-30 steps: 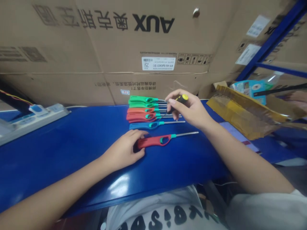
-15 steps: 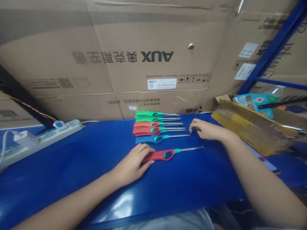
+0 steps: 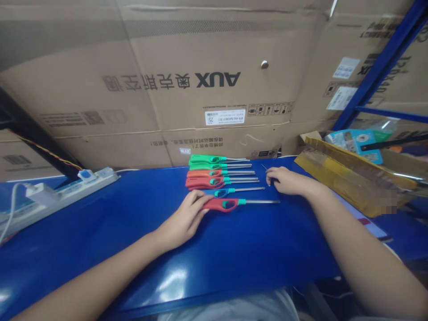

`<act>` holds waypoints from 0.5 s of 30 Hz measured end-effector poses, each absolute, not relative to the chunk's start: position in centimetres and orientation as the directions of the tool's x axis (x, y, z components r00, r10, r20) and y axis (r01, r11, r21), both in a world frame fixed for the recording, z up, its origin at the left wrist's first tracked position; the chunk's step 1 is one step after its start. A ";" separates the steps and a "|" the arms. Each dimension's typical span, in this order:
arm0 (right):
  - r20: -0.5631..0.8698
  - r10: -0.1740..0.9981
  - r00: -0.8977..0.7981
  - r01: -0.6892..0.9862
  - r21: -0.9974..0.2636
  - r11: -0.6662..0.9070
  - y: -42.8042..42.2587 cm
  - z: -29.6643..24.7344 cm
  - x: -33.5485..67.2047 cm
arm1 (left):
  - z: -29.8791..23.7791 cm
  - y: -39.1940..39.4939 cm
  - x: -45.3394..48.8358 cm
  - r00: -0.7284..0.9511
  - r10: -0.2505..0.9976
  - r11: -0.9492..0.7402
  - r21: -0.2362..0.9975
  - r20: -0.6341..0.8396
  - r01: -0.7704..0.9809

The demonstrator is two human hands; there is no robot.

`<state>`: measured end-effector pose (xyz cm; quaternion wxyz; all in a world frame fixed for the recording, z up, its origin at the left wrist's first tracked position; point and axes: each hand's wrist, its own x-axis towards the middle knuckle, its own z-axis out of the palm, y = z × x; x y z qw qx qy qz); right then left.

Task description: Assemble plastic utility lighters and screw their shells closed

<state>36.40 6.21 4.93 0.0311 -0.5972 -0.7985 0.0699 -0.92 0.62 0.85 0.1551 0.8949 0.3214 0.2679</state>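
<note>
My left hand is closed round the handle end of a red long-nosed gas lighter, whose metal tube points right. Just behind it lies a blue lighter, its handle partly hidden by my left fingers. Beyond that, several lighters lie side by side, among them a red one, an orange one and a green one. My right hand rests on the table right of their metal tips, fingers curled together. A thin dark sliver shows at its fingertips, too small to name.
A blue table carries everything. Large cardboard boxes stand along its back. At the left lies a white power strip with plugs and cables. A yellow-taped open carton sits at the right, near a blue metal frame.
My left hand has moved the red lighter away from me and slightly left, close against the blue lighter. My right hand has barely shifted.
</note>
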 end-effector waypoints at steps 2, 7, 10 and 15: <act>0.050 0.955 -0.291 0.943 -0.153 0.296 6.3 5.2 36.1 | 1.6 1.2 -1.1 0.616 0.670 -0.740 0.439 0.414 0.510; 0.264 0.939 -0.220 0.946 -0.177 0.271 6.0 6.3 34.9 | 3.9 4.9 -1.6 0.559 0.682 -0.728 0.361 0.472 0.583; 0.309 0.933 -0.186 0.951 -0.183 0.250 5.5 6.3 34.0 | 4.9 8.3 -1.7 0.582 0.664 -0.734 0.261 0.469 0.627; 0.382 0.869 -0.316 0.906 -0.151 0.396 5.4 4.5 32.0 | 4.2 13.0 -1.4 0.568 0.683 -0.700 0.188 0.458 0.689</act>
